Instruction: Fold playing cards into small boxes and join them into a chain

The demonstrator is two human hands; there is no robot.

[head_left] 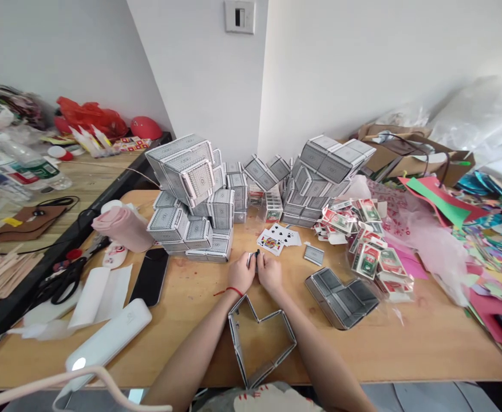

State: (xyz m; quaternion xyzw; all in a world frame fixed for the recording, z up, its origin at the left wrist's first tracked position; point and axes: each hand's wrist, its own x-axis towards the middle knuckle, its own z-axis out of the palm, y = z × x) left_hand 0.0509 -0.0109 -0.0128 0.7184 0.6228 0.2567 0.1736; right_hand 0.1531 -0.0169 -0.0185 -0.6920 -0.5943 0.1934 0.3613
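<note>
My left hand (pixel 241 273) and my right hand (pixel 269 272) meet at the middle of the table, their fingers closed together on a small playing card (pixel 252 260). Most of that card is hidden by the fingers; only a white and dark bit shows. Between my forearms stands an open heart-shaped frame (pixel 263 366) made of joined cards. Just beyond my hands lie several loose playing cards (pixel 280 236), faces up. One card (pixel 313 254) rests back up to the right. A filled heart-shaped card piece (pixel 340 300) sits farther right.
Grey card-built blocks are stacked at the back left (pixel 186 171) and back right (pixel 332 166). Card packs (pixel 368 257) pile up at the right. On the left are a black phone (pixel 149 276), a white power bank (pixel 109 333), scissors (pixel 72 277) and a pink roll (pixel 119 226).
</note>
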